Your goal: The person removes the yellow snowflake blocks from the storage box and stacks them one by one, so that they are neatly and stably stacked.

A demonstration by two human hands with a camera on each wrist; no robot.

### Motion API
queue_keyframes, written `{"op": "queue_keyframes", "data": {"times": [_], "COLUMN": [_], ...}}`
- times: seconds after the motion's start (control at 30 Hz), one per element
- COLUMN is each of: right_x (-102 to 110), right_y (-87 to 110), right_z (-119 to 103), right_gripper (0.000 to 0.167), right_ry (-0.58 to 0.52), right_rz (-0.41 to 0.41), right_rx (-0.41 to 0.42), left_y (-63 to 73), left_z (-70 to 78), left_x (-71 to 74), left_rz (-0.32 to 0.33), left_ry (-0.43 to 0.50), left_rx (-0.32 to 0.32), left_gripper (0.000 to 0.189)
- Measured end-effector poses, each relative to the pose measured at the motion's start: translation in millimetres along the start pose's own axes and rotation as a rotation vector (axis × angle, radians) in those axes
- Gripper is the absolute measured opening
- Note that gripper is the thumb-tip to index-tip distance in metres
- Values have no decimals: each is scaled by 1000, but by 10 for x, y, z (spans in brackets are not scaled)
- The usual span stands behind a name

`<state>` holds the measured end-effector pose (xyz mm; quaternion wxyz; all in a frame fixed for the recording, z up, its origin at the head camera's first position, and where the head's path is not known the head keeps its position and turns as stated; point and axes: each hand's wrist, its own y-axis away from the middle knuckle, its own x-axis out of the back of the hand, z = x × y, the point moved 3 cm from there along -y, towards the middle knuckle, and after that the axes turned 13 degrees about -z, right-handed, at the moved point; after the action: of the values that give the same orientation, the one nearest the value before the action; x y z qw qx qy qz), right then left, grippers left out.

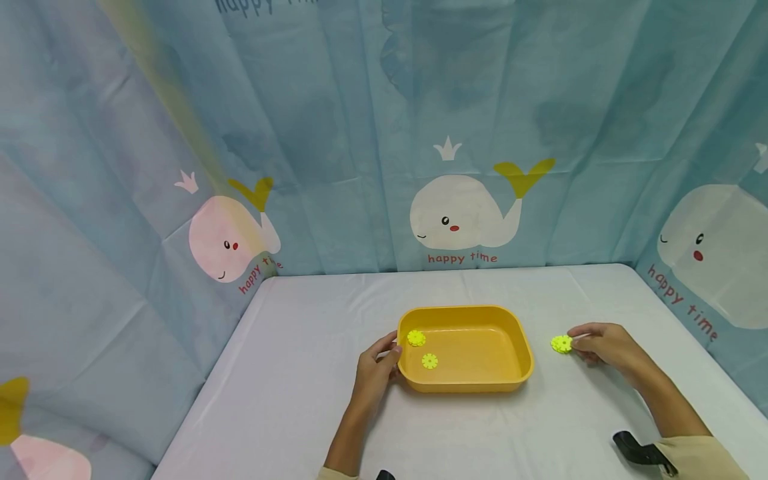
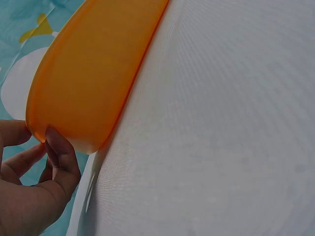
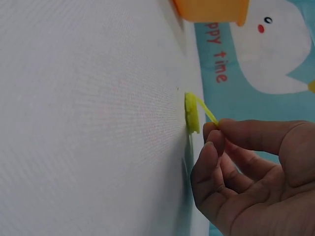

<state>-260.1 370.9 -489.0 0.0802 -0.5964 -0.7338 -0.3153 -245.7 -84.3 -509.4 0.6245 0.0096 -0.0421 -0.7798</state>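
An orange-yellow tray (image 1: 474, 387) with rounded corners lies on the white table. My left hand (image 1: 373, 373) holds its left rim between thumb and fingers, and the left wrist view shows the thumb against the tray's outer wall (image 2: 83, 88). To the right of the tray, my right hand (image 1: 609, 347) pinches the edge of a thin yellow flower-shaped disc (image 3: 208, 112). That disc is tilted, its far edge right at a small stack of like discs (image 3: 191, 114) on the table. Inside the tray lie more yellow flower-shaped discs (image 1: 429, 361), some overlapping (image 1: 417, 338) near the left wall.
The white cloth-covered table (image 1: 300, 400) extends around the tray on all sides. A blue curtain (image 1: 336, 167) printed with whales hangs behind the table and along both sides. A black strap-like piece (image 1: 639, 450) sits at my right sleeve (image 1: 699, 457).
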Motion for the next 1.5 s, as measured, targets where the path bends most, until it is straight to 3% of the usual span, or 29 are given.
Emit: {"op": "queue_keyframes", "data": {"times": [0.6, 1.2, 1.5], "right_x": [2, 0, 18], "right_y": [-37, -21, 60], "right_z": [61, 63, -42], "right_gripper": [40, 45, 49], "right_ry": [22, -23, 62], "right_rz": [-9, 9, 55], "right_rx": [13, 41, 35], "left_y": [-5, -11, 1], "left_z": [7, -16, -10], "left_x": [-1, 5, 3], "left_rz": [-7, -8, -4], "left_ry": [-16, -5, -4], "left_rx": [-10, -5, -7], "left_gripper": [42, 42, 42]}}
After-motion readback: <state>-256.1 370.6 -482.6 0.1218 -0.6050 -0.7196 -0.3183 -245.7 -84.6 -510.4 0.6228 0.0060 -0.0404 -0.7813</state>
